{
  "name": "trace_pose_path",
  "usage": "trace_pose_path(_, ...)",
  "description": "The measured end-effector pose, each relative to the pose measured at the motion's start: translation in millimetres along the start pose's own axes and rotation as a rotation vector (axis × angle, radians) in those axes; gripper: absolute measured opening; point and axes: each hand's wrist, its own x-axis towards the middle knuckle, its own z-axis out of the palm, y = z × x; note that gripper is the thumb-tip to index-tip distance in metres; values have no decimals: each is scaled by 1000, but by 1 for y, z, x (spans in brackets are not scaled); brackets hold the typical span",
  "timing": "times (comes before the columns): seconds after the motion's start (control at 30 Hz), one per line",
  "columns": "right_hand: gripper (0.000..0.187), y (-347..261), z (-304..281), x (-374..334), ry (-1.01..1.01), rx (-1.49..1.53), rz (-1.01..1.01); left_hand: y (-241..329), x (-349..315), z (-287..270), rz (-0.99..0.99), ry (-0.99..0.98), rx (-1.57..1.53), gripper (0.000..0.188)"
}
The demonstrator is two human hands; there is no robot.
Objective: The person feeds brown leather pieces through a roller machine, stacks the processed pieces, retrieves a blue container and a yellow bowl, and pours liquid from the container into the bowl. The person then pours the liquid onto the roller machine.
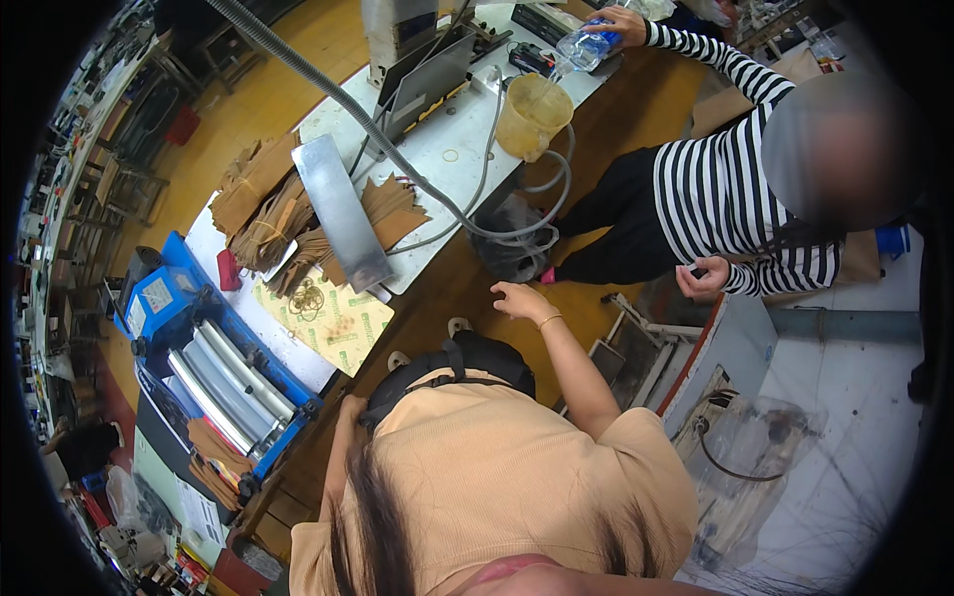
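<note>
My right hand [524, 301] hangs in the air in front of my body, its fingers loosely bent and apart, with nothing in it. Below it is the floor beside the worktable [397, 281]. My left hand [351, 410] is low by my hip, near the table's edge; its fingers are mostly hidden. Nearest on the table lie a yellowish printed sheet [343, 333] with rubber bands [306, 301], bundles of brown cut pieces [260, 223] and a flat metal plate [343, 214].
At the far right, a person in stripes [711, 199] tips a clear plastic bottle [584, 50] over a yellow bucket [534, 117]. A grey hose [348, 104] crosses the table. A blue roller machine [238, 372] stands left; a plastic bag [512, 243] hangs near the floor.
</note>
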Motion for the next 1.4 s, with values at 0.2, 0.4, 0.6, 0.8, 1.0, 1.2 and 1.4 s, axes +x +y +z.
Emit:
trace_pose_path(0.2,44,-6,-5,5,-3,-29,-22,-2,-3,1,-21,11,-1,40)
trace_pose_path(0.4,45,-8,-12,11,71,-68,-82,-5,-3,1,-38,19,2,41)
trace_pose_path(0.6,43,-1,-45,22,185,8,-115,-6,-4,5,-35,35,-13,42)
trace_pose_path(0.8,35,4,-82,46,478,253,-232,-1,-6,4,-112,8,34,46)
trace_pose_path(1.0,37,-2,-127,72,713,391,-123,-1,-17,9,-118,29,-13,46)
trace_pose_path(1.2,46,-13,-160,98,984,454,-124,-13,-19,28,-124,92,-32,42)
trace_pose_path(1.4,70,-9,-181,135,904,648,-28,-12,-41,36,-215,88,-147,39)
